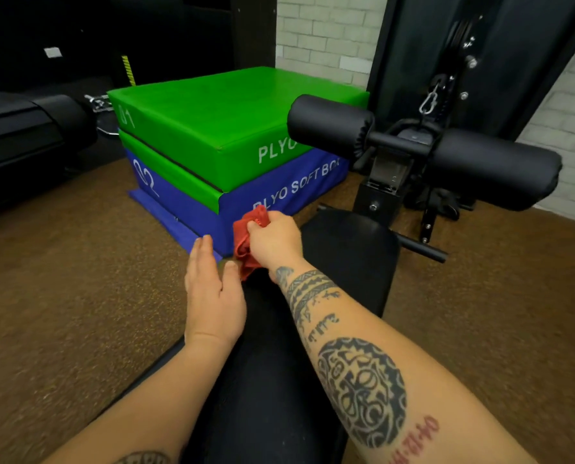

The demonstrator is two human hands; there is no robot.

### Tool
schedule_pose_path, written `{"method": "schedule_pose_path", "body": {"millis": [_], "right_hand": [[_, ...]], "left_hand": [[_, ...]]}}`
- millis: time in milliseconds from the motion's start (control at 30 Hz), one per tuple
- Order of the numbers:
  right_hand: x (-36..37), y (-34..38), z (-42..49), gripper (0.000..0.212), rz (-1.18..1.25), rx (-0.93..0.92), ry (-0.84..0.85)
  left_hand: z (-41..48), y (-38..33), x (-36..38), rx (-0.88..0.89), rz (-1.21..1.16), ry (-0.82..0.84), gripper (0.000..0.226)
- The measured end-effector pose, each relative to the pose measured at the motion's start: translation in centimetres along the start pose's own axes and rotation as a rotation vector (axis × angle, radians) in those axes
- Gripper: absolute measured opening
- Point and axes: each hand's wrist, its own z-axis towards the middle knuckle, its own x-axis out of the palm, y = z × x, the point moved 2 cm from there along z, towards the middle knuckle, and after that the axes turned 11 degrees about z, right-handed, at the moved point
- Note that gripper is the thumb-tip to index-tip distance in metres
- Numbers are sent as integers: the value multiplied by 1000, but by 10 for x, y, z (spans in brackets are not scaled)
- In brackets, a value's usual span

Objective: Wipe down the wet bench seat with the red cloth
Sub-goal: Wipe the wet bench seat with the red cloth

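Two bare forearms, both showing tattoos.

The right forearm (346, 346) is carrying most of the ink. Closest behind the fingers (257, 229) of the right hand (276, 241), patterned dark bands (309, 289) are wrapping the wrist. Farther back from those fingers, a row of small dark marks (319, 324) is running along the arm. Farther back still, a large round emblem (363, 393) of dark swirls with toothed edging is covering the arm. Farthest from the fingers, red numerals (420, 440) set out like a date are trailing toward the elbow. On the left forearm (138, 396), well back from the left hand (212, 296), the top of a dark tattoo (145, 458) is just showing, cut off by the picture's lower edge.
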Motion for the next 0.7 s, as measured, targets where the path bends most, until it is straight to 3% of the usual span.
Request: {"method": "schedule_pose_path", "body": {"millis": [100, 200, 267, 400, 567, 700], "right_hand": [[-51, -9, 9, 25, -85, -71, -131], [-109, -23, 21, 24, -345, -104, -278], [-139, -35, 27, 29, -534, -78, -333], [-133, -51, 35, 33, -746, -12, -328], [-102, -39, 52, 29, -612, -56, -276], [-78, -31, 55, 24, -118, 3, -147]], "left_hand": [[0, -3, 9, 108, 312, 170, 59], [5, -9, 15, 64, 557, 311, 53], [14, -16, 16, 46, 591, 295, 48], [30, -37, 35, 276, 582, 344, 45], [31, -37, 61, 309, 538, 395, 44], [31, -36, 61, 325, 568, 380, 48]]}}
